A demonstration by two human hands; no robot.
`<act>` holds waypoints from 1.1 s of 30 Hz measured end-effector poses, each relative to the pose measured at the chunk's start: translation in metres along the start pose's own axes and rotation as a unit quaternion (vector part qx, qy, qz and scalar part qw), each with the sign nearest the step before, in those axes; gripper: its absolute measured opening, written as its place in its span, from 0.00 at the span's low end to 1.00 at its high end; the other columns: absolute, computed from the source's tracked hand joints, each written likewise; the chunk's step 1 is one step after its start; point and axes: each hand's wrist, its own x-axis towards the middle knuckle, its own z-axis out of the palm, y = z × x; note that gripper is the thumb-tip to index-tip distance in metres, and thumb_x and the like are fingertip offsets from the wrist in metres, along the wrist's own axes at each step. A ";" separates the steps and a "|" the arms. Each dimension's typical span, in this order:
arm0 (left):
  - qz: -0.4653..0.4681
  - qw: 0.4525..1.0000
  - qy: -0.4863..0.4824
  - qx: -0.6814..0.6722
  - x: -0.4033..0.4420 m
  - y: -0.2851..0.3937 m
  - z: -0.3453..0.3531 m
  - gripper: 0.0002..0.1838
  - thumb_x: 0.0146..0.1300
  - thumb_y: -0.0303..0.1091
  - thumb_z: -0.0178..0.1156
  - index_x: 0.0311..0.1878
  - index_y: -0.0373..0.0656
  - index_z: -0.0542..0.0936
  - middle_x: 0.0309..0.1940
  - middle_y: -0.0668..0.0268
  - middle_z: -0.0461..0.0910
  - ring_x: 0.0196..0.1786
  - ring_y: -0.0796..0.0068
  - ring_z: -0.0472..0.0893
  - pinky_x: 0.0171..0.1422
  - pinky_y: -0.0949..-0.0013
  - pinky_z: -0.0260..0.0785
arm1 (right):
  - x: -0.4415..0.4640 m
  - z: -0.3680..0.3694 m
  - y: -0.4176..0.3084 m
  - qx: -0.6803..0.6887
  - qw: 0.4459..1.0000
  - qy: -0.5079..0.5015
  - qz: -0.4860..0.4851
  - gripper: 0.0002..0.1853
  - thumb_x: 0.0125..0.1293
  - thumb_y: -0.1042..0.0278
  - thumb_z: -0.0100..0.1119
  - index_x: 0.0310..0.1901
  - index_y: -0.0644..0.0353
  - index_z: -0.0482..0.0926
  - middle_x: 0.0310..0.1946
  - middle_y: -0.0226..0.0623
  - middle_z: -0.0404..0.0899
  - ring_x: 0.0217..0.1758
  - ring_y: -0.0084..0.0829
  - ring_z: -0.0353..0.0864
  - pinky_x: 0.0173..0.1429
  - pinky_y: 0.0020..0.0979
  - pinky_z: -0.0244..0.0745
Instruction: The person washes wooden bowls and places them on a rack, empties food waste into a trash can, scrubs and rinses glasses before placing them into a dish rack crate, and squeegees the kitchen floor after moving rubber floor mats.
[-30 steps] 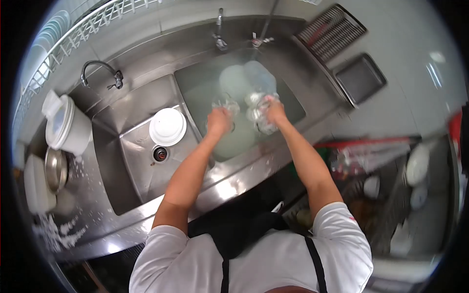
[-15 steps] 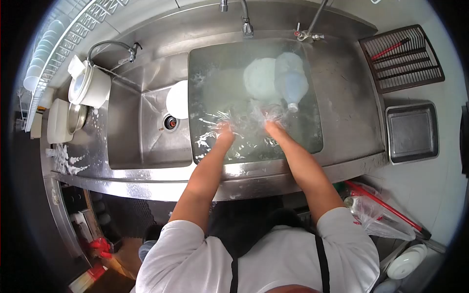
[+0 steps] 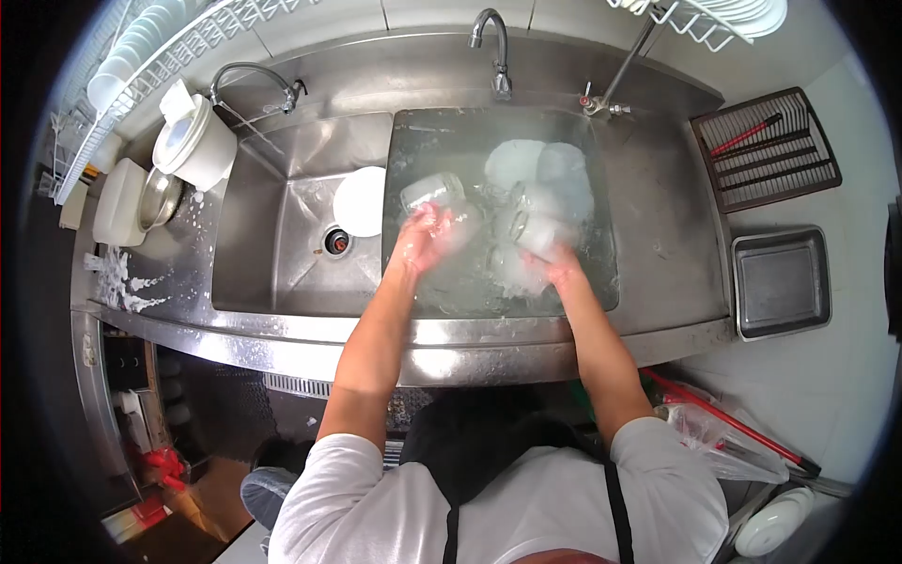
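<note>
My left hand [image 3: 425, 239] is wet, in the left half of the water-filled sink basin [image 3: 601, 299]. Its fingers curl around a clear glass [image 3: 430, 192], partly lost in motion blur. Over the basin's right half, my right hand [image 3: 556, 265] grips another clear glass [image 3: 536, 228], blurred and tilted, with water splashing below it. Behind the right glass, a round white item [image 3: 512, 162] and a pale translucent container [image 3: 567, 174] lie in the cloudy water.
A second basin [image 3: 258, 235] at left holds a white plate [image 3: 360, 202] by the divider. Faucets [image 3: 502, 70] rise behind. White tubs [image 3: 202, 141] and a metal bowl [image 3: 162, 199] stand far left. At right are a slotted brown rack [image 3: 766, 150] and a metal tray [image 3: 782, 282].
Both hands have come up out of the water, each now with a clear glass. The view has shifted, and the translucent bottle's cap no longer shows.
</note>
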 end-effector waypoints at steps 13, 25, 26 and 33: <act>0.056 0.900 -0.383 -0.202 -0.044 0.096 0.199 0.12 0.61 0.52 0.61 0.41 0.58 0.81 0.40 0.79 0.83 0.42 0.82 0.80 0.59 0.60 0.70 | -0.063 0.150 -0.166 0.314 0.824 -0.444 -0.162 0.14 0.68 0.68 0.58 0.54 0.43 0.78 0.50 0.33 0.81 0.48 0.36 0.81 0.44 0.32 0.85; 0.038 0.940 0.006 0.338 -0.067 0.056 0.105 0.09 0.65 0.41 0.64 0.40 0.49 0.78 0.31 0.67 0.83 0.29 0.75 0.80 0.33 0.71 0.74 | -0.086 0.084 -0.060 -0.083 0.981 -0.038 -0.172 0.22 0.66 0.79 0.54 0.60 0.54 0.65 0.48 0.44 0.76 0.35 0.46 0.82 0.34 0.42 0.84; 0.029 0.923 0.034 0.383 -0.062 0.044 0.093 0.11 0.63 0.42 0.66 0.39 0.47 0.79 0.31 0.64 0.83 0.30 0.71 0.81 0.36 0.68 0.75 | -0.081 0.083 -0.047 -0.154 0.974 0.018 -0.167 0.23 0.67 0.80 0.51 0.61 0.53 0.63 0.49 0.46 0.75 0.37 0.48 0.82 0.32 0.44 0.84; 0.117 0.569 0.189 0.792 -0.039 -0.033 0.043 0.12 0.56 0.40 0.66 0.37 0.43 0.84 0.38 0.52 0.84 0.42 0.49 0.84 0.50 0.54 0.75 | -0.044 0.062 -0.008 -0.634 0.740 0.095 -0.201 0.20 0.57 0.82 0.51 0.51 0.53 0.78 0.50 0.51 0.79 0.46 0.51 0.82 0.47 0.44 0.79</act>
